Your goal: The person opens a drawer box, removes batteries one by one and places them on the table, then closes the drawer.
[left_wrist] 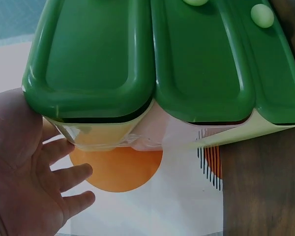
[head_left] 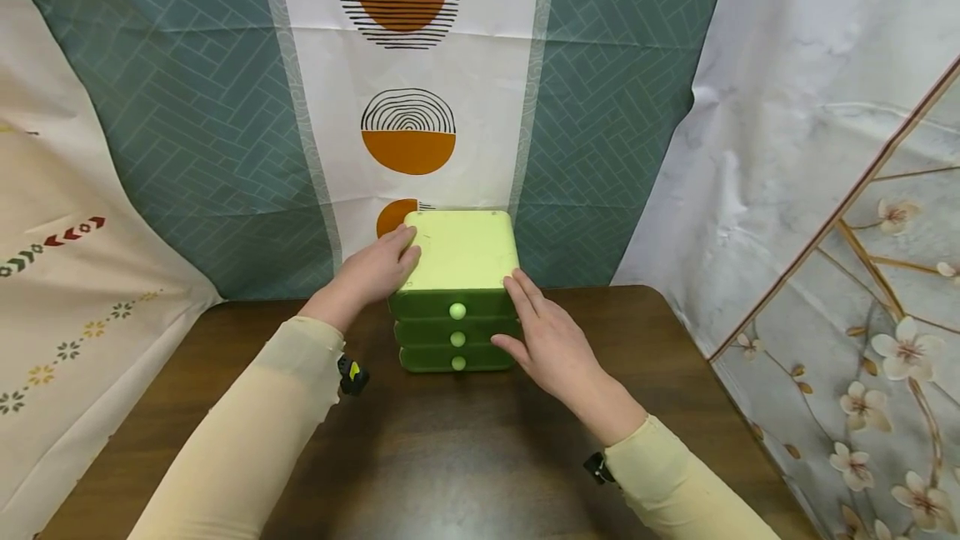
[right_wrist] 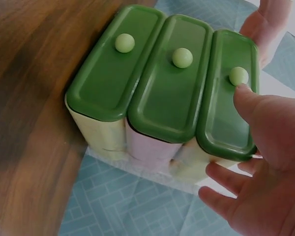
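Observation:
A small three-drawer box (head_left: 461, 248) with a pale yellow-green top stands on the table. Its dark green drawer fronts (right_wrist: 169, 83) each carry a round pale green knob (head_left: 457, 311), and all three look closed. My left hand (head_left: 375, 267) rests on the box's upper left edge; in the left wrist view its fingers (left_wrist: 73, 177) extend loosely along the side. At the upper right front corner, my right hand (head_left: 551, 340) touches the box with extended fingers. Its thumb (right_wrist: 248, 101) lies in front of the top drawer, close to the knob in the right wrist view.
The brown wooden table (head_left: 450, 457) reaches back to a hanging teal and white cloth (head_left: 210, 107) just behind the box. A floral cloth (head_left: 847, 357) hangs at the right and a cream patterned cloth (head_left: 67, 315) at the left.

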`<state>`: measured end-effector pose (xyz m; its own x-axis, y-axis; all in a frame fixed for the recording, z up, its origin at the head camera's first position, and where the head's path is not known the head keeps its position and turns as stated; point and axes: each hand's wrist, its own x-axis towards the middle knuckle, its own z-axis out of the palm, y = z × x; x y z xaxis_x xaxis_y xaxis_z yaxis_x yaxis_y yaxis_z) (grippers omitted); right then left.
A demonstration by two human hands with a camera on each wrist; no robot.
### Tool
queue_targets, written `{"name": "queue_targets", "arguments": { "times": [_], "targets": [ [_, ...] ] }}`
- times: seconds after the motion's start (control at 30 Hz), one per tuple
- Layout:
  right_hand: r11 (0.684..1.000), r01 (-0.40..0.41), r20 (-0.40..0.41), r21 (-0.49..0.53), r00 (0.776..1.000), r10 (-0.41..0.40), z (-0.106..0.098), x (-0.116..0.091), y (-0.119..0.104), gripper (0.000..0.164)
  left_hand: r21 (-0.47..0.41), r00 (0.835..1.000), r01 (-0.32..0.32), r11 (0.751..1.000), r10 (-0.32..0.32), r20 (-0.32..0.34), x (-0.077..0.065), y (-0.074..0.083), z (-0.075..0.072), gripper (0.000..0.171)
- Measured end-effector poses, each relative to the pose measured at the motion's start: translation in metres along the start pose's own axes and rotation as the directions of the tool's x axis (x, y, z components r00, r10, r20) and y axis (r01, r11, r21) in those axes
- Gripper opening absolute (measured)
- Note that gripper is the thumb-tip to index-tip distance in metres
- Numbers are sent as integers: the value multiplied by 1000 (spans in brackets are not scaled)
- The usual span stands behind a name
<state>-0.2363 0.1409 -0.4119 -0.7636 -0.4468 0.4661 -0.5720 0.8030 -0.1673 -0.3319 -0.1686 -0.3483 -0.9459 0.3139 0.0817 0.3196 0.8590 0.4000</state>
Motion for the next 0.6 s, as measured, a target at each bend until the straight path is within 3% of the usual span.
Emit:
{"name": "queue_targets", "arguments": {
  "times": [0.3,0.6],
  "targets": [
    [996,-19,-23,-88,1000,17,-6,5,-6,80,5,1000,8,1000,-8,-2,1,-1,1,66],
    [992,46,-182,-121,981,-67,-8,4,-16,61,11,1000,12,1000,-11,-11,2,0,-1,66]
  ]
}}
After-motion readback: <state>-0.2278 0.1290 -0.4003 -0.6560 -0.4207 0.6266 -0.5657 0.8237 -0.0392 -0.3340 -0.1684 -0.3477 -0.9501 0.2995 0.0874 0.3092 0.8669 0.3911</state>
